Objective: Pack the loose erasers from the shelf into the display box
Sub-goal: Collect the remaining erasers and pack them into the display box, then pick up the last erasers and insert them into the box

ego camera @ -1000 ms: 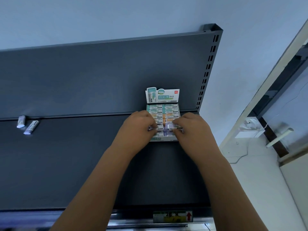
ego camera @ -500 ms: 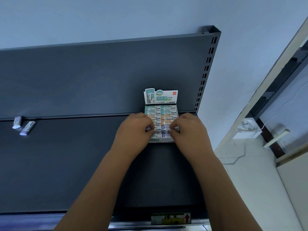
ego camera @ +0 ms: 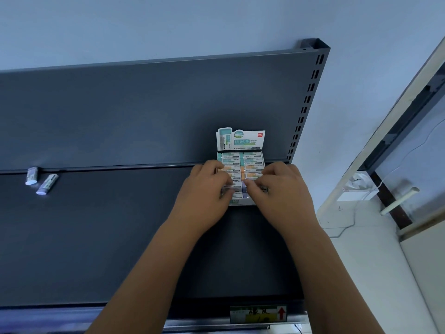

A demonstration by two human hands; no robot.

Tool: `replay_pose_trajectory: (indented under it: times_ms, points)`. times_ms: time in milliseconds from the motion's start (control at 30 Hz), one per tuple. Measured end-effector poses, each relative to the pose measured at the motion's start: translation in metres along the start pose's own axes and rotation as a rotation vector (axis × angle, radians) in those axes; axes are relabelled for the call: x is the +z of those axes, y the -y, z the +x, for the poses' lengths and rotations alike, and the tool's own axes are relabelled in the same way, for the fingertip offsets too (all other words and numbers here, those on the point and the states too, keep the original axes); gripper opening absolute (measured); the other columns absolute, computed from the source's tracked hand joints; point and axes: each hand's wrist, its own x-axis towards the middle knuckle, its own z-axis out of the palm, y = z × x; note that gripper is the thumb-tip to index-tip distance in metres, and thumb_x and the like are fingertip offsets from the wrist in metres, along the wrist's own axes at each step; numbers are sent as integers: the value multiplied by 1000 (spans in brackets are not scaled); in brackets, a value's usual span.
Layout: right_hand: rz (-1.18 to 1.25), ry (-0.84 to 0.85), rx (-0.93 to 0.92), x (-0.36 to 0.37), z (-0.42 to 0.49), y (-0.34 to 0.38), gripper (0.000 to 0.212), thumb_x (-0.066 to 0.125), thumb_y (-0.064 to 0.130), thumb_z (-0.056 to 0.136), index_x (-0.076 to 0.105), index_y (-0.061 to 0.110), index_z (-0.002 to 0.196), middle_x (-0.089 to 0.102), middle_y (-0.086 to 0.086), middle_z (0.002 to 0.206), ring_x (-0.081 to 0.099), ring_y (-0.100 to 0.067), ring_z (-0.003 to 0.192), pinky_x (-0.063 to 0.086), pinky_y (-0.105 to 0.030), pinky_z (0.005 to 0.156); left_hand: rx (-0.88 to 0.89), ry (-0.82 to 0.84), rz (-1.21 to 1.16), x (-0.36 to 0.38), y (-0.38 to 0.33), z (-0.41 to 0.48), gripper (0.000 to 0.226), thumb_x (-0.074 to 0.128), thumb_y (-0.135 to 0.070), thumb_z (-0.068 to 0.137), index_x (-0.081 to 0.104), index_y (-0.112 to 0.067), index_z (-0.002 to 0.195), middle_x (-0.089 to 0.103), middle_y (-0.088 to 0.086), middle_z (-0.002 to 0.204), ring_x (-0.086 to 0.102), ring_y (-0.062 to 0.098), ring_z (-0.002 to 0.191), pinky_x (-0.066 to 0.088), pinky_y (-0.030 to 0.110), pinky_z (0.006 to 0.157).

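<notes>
The display box [ego camera: 240,202] stands on the dark shelf [ego camera: 120,237] against the back panel, with its printed header card upright. Two columns of wrapped erasers [ego camera: 250,162] fill it. My left hand [ego camera: 204,196] reaches over the box's left column, its curled fingers pinching an eraser [ego camera: 227,187] in the near rows. My right hand [ego camera: 279,189] does the same over the right column, pinching another eraser [ego camera: 263,188]. Both hands hide the near rows of the box. Two loose erasers [ego camera: 31,175] [ego camera: 47,184] lie far to the left on the shelf.
The shelf's perforated upright [ego camera: 308,100] rises right of the box. A price label strip with a red arrow [ego camera: 258,313] runs along the shelf's front edge. To the right are a white floor, a cable [ego camera: 349,222] and a door frame.
Both hands have drawn closer together over the box's near rows, and their fingertips now almost meet at its middle. The loose erasers at the left have not moved.
</notes>
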Motion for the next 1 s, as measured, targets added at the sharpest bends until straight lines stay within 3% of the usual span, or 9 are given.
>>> replay_pose_trajectory:
  times_ms: [100, 233, 367, 500, 733, 1000]
  points:
    - [19, 8, -4, -4, -3, 12, 36, 58, 48, 94, 77, 21, 108, 64, 5, 109, 51, -16, 107, 46, -29, 82, 4, 19, 28, -6, 1, -6, 32, 60, -45, 93, 67, -26, 118, 48, -8, 136, 46, 19, 119, 48, 41, 94]
    - [157, -16, -19, -10, -9, 53, 44, 49, 51, 94, 68, 22, 122, 66, 3, 119, 56, -17, 111, 46, -30, 92, 0, -8, 15, -23, 10, -15, 43, 54, -47, 93, 60, -26, 130, 61, -7, 126, 53, 17, 115, 46, 34, 96]
    - [142, 35, -29, -2, -14, 95, 50, 48, 56, 94, 61, 24, 130, 62, 6, 126, 52, -16, 117, 43, -31, 97, -58, 12, 25, -47, 32, -30, 73, 34, -62, 85, 55, -17, 140, 60, -2, 137, 50, 19, 127, 41, 35, 106]
    - [152, 88, 11, 14, -21, 124, 48, 53, 54, 95, 59, 25, 133, 59, 8, 129, 50, -13, 122, 41, -29, 99, -94, 9, 49, -66, 68, -48, 60, 54, -55, 94, 54, -18, 141, 57, -2, 141, 46, 19, 132, 40, 35, 108]
    - [127, 144, 62, 38, -35, 174, 55, 49, 56, 97, 56, 21, 139, 55, 8, 139, 46, -12, 130, 41, -29, 101, -89, 47, 152, -93, 125, -78, 62, 50, -60, 94, 52, -20, 142, 57, -2, 141, 46, 22, 134, 36, 49, 114]
    - [101, 237, -5, 50, -45, 205, 64, 44, 61, 98, 46, 20, 147, 46, 8, 150, 37, -10, 140, 36, -31, 111, -166, 18, 91, -107, 144, -99, 64, 53, -56, 94, 48, -19, 145, 54, -1, 145, 43, 23, 137, 36, 46, 115]
